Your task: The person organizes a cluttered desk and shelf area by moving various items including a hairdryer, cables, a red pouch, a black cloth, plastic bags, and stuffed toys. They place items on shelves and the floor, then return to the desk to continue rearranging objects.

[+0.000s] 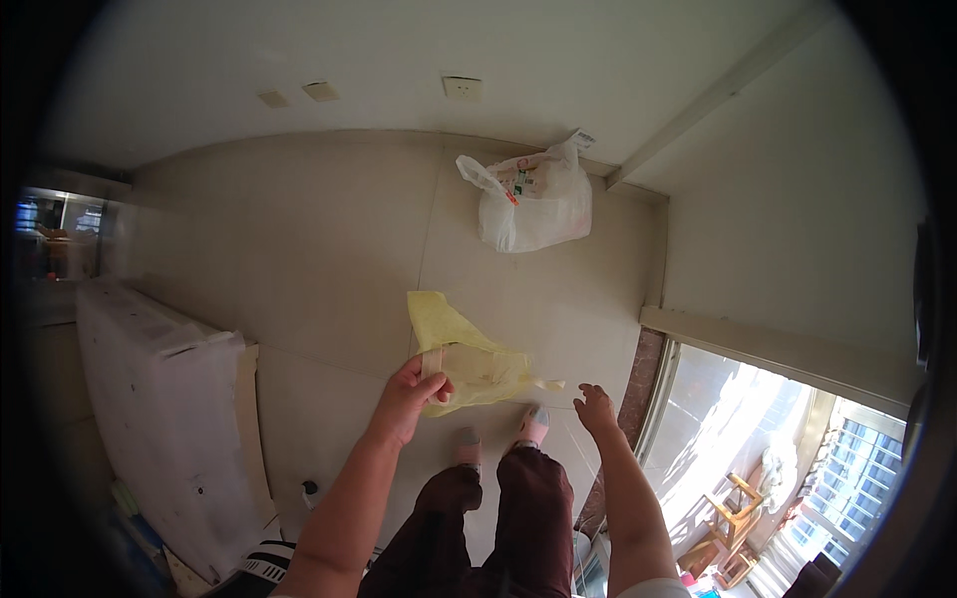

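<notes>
My left hand grips a pale strap handle of a thin, translucent yellow bag, thumb pressed over the strap. The bag hangs in front of my legs with its mouth partly spread. Its other pale handle sticks out to the right. A short gap separates that handle from my right hand, whose fingers are apart, slightly curled and hold nothing. Farther off, a white plastic carrier bag stands on the floor by the wall. Packages with printing show through its top, and one handle loop stands up.
A long pale-covered piece of furniture borders the left side. To the right is a doorway with a dark stone sill; a wooden stool stands in sunlight beyond it. Wall sockets are ahead. My feet in pink slippers are below the bag.
</notes>
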`<state>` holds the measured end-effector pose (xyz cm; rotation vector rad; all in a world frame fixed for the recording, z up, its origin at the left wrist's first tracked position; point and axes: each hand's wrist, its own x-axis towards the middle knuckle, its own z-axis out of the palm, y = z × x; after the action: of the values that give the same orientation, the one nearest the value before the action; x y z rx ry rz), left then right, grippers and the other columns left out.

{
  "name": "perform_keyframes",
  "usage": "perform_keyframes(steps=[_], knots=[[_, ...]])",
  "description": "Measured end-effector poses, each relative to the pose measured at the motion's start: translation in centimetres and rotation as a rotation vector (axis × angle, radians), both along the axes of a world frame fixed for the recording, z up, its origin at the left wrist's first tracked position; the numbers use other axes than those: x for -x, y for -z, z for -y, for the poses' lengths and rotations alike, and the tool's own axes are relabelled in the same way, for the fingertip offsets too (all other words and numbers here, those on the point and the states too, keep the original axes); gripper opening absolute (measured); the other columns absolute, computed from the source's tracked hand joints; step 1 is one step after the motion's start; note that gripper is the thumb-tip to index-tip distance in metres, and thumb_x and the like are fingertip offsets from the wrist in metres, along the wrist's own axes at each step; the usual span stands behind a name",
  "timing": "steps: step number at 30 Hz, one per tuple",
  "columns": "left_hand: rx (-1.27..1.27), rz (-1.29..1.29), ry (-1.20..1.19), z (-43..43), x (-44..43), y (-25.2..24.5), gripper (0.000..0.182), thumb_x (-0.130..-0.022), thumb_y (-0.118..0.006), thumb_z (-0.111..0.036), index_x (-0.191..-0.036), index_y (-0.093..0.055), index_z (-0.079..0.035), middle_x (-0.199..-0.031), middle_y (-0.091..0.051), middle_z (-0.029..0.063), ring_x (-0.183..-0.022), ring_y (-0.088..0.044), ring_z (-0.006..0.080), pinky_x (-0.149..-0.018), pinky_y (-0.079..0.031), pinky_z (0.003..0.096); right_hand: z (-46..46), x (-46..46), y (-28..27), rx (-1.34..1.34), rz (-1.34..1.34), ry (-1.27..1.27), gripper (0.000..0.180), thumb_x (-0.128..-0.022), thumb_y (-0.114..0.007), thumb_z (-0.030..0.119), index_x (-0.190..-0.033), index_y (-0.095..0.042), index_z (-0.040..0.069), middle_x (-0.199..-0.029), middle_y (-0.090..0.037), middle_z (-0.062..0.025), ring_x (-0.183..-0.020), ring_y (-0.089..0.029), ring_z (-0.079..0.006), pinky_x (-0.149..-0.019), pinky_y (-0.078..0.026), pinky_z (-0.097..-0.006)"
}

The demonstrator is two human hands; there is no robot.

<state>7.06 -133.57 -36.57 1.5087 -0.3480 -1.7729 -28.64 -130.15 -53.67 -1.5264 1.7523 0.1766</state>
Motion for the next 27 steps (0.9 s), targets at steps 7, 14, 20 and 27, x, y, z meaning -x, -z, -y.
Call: perform_keyframes(steps=[7, 14, 20, 27], knots=[[-0.008, 0.034, -0.067, 6.7, -2.3, -0.8, 0.030, -0.085, -0.057, -0.013, -0.114, -0.053, -0.006, -0.081, -0.060, 0.0025, -0.069, -0.050, 0.0092, -0.067, -0.040, 0.0243, 17.5, -1.8, 3.1, 0.128, 0.027, -0.034, 0.041, -0.077, -0.065, 0.023, -0.113, -0.055, 0.004, -0.101, -0.060, -0.0198, -0.096, -0.058, -0.0349, -0.085, -0.048, -0.0436], [-0.062, 0.121, -0.305, 12.4, -6.7, -0.3, 0.026, -0.084, -0.056, -0.008, -0.110, -0.054, -0.004, -0.072, -0.056, 0.0013, -0.063, -0.048, 0.0081, -0.060, -0.037, 0.0215, 35.2, -4.5, 5.5, 0.155, 0.028, -0.031, 0.042, -0.079, -0.064, 0.021, -0.116, -0.054, 0.003, -0.101, -0.061, -0.0192, -0.094, -0.059, -0.0331, -0.082, -0.047, -0.0412], [-0.086, 0.392, -0.314, 16.7, -10.3, 2.2, 0.024, -0.085, -0.055, -0.008, -0.108, -0.055, -0.001, -0.068, -0.052, -0.0005, -0.059, -0.046, 0.0067, -0.057, -0.036, 0.0209, 43.4, -4.6, 7.7, 0.239, -0.034, 0.007, 0.049, -0.077, -0.067, 0.024, -0.117, -0.052, -0.001, -0.104, -0.062, -0.0210, -0.097, -0.060, -0.0332, -0.085, -0.047, -0.0402], [-0.088, 0.431, -0.436, 19.6, -13.9, 8.9, 0.030, -0.084, -0.059, -0.011, -0.111, -0.054, 0.001, -0.071, -0.054, -0.0002, -0.060, -0.046, 0.0064, -0.056, -0.036, 0.0209, 49.0, -5.5, 15.8, 0.339, -0.132, 0.141, 0.077, -0.071, -0.072, 0.040, -0.126, -0.044, -0.005, -0.113, -0.059, -0.0228, -0.107, -0.056, -0.0346, -0.092, -0.044, -0.0414]])
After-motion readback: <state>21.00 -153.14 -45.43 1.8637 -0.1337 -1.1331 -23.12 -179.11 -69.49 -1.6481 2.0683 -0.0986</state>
